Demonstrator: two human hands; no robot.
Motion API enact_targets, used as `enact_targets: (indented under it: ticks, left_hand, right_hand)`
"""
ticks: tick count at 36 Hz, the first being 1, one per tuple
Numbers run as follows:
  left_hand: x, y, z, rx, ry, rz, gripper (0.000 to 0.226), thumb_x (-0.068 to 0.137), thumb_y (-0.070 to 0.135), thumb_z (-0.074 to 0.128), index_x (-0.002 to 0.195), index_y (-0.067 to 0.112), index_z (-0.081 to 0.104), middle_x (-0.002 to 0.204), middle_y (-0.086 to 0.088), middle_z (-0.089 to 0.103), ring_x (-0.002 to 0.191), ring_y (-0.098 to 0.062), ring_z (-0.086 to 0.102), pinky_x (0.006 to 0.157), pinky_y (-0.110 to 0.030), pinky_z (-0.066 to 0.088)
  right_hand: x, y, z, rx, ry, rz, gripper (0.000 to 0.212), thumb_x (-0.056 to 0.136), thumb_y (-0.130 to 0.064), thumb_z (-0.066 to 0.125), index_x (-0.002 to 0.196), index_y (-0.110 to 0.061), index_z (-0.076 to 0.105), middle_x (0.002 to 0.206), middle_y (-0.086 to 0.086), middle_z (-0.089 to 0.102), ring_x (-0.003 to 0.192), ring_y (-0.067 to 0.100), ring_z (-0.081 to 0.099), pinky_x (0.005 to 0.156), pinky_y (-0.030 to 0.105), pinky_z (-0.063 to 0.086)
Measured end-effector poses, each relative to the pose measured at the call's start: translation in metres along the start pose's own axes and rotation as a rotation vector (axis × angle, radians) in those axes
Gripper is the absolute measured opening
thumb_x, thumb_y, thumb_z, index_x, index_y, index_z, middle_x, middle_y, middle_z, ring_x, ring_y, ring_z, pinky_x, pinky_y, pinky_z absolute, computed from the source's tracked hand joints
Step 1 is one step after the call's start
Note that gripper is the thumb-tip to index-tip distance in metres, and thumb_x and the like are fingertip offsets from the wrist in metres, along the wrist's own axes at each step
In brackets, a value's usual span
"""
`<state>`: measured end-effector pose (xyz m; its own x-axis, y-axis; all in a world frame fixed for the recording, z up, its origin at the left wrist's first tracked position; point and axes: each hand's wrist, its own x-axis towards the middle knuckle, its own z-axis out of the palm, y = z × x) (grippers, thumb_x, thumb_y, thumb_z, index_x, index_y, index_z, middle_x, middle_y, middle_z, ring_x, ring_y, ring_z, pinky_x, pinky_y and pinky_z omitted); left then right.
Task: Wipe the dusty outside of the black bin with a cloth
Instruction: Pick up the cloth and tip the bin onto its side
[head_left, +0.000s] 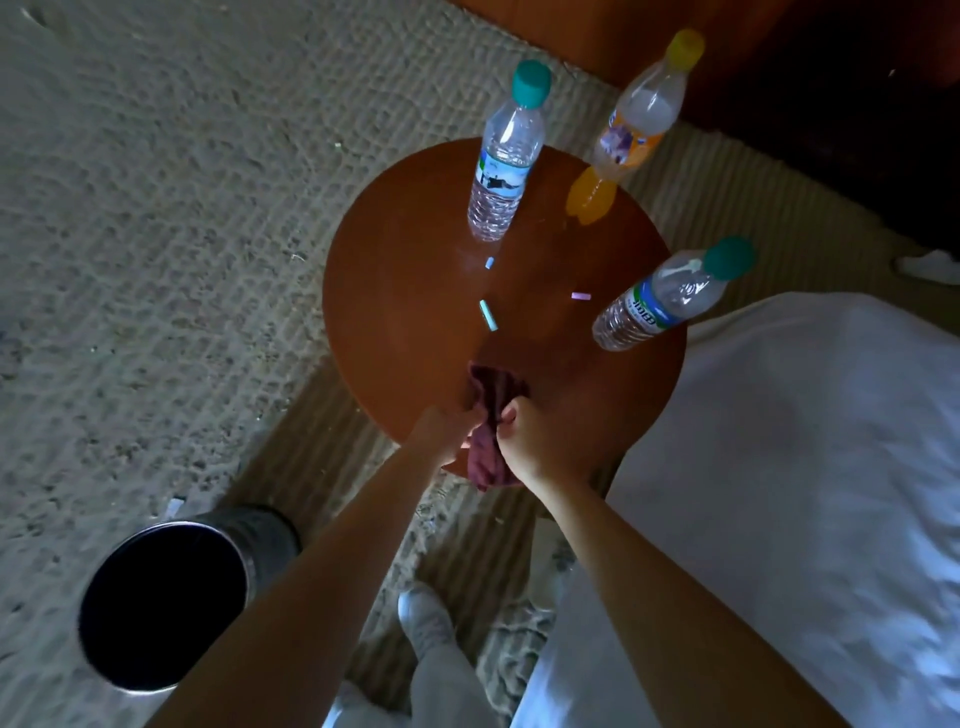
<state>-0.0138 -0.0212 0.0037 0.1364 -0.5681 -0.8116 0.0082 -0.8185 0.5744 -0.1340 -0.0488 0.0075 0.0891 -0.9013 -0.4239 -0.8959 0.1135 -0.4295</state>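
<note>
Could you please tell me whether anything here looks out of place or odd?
Mostly minor. Three small coloured sticks lie scattered loose on the round table, and a white scrap lies on the carpet beside the black bin rather than in it. The three bottles stand upright; nothing looks spilled.

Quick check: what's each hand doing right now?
Left hand: grips the maroon cloth.
Right hand: grips the same cloth.

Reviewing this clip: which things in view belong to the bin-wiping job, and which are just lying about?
Job: cloth; bin.

Lying about: far water bottle; near water bottle; orange bottle; three small sticks; table.
</note>
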Motion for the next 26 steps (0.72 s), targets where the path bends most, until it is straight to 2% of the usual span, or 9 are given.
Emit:
enact_targets:
  ticks: [4,8,10,13,15,17,19,23,26]
  left_hand:
    - [-0.008,0.002,-0.009,0.007,0.072,0.002,0.017,0.076,0.021,0.072,0.076,0.007,0.062,0.093,-0.019,0.065,0.087,-0.028,0.061,0.077,-0.032,0.051]
    - [-0.023,0.009,-0.033,-0.011,0.157,0.079,0.022,0.085,0.007,0.06,0.065,0.003,0.053,0.06,-0.004,0.047,0.056,-0.015,0.048,0.04,-0.009,0.032]
    - [-0.04,0.015,-0.051,-0.061,0.153,0.126,0.026,0.088,0.002,0.055,0.063,0.007,0.049,0.058,-0.003,0.045,0.044,-0.006,0.046,0.035,-0.007,0.029]
    - [-0.069,0.025,-0.078,-0.105,0.125,0.206,0.012,0.09,-0.001,0.049,0.082,0.004,0.057,0.065,-0.004,0.053,0.05,-0.006,0.051,0.042,-0.005,0.037]
    - [-0.082,0.027,-0.099,-0.178,0.109,0.239,0.014,0.091,-0.001,0.048,0.09,0.006,0.06,0.069,-0.003,0.06,0.056,-0.007,0.057,0.056,-0.012,0.045]
    - [-0.094,0.027,-0.122,-0.22,0.108,0.239,0.015,0.092,0.003,0.048,0.092,0.012,0.061,0.074,-0.003,0.063,0.063,-0.013,0.06,0.065,-0.024,0.048]
    - [-0.108,0.025,-0.143,-0.278,0.112,0.255,0.017,0.093,0.004,0.048,0.089,0.016,0.059,0.079,-0.004,0.062,0.068,-0.015,0.059,0.059,-0.02,0.05]
    - [-0.133,0.014,-0.185,-0.347,0.122,0.306,0.019,0.093,0.001,0.047,0.091,0.017,0.057,0.081,-0.003,0.061,0.065,-0.01,0.062,0.052,-0.016,0.05]
    - [-0.145,-0.002,-0.213,-0.383,0.139,0.319,0.02,0.089,-0.003,0.05,0.088,0.016,0.057,0.073,-0.003,0.06,0.051,-0.003,0.06,0.048,-0.013,0.046]
  right_hand:
    - [-0.017,-0.017,-0.007,0.069,-0.151,-0.075,0.011,0.085,-0.007,0.054,0.084,-0.017,0.059,0.076,0.001,0.062,0.073,0.02,0.061,0.066,0.034,0.05]
    - [-0.023,-0.035,-0.019,0.123,-0.13,-0.107,0.016,0.082,-0.009,0.056,0.074,-0.021,0.051,0.066,-0.005,0.055,0.064,0.013,0.053,0.058,0.028,0.04]
    - [-0.027,-0.053,-0.024,0.153,-0.125,-0.106,0.023,0.078,-0.008,0.056,0.067,-0.025,0.044,0.064,-0.005,0.052,0.063,0.014,0.053,0.061,0.031,0.042]
    - [-0.031,-0.083,-0.03,0.11,-0.095,-0.217,0.018,0.074,-0.013,0.056,0.065,-0.024,0.046,0.061,-0.004,0.054,0.059,0.013,0.054,0.059,0.034,0.046]
    - [-0.036,-0.103,-0.035,0.005,-0.059,-0.329,0.004,0.078,-0.017,0.054,0.077,-0.021,0.055,0.072,0.0,0.061,0.067,0.018,0.059,0.064,0.037,0.052]
    - [-0.04,-0.126,-0.039,-0.044,-0.091,-0.458,0.025,0.089,-0.023,0.047,0.11,-0.016,0.057,0.105,0.01,0.064,0.097,0.028,0.059,0.085,0.038,0.05]
    - [-0.047,-0.152,-0.044,0.04,-0.187,-0.565,0.034,0.095,-0.029,0.045,0.124,-0.012,0.051,0.121,0.014,0.058,0.113,0.031,0.052,0.096,0.039,0.043]
    - [-0.058,-0.201,-0.039,0.053,-0.503,-0.657,0.042,0.091,-0.046,0.052,0.129,-0.029,0.048,0.132,0.007,0.053,0.12,0.024,0.048,0.102,0.038,0.035]
    - [-0.069,-0.223,-0.018,0.194,-0.704,-0.518,0.021,0.083,-0.043,0.066,0.096,-0.045,0.05,0.114,-0.004,0.058,0.101,0.013,0.052,0.097,0.035,0.042]
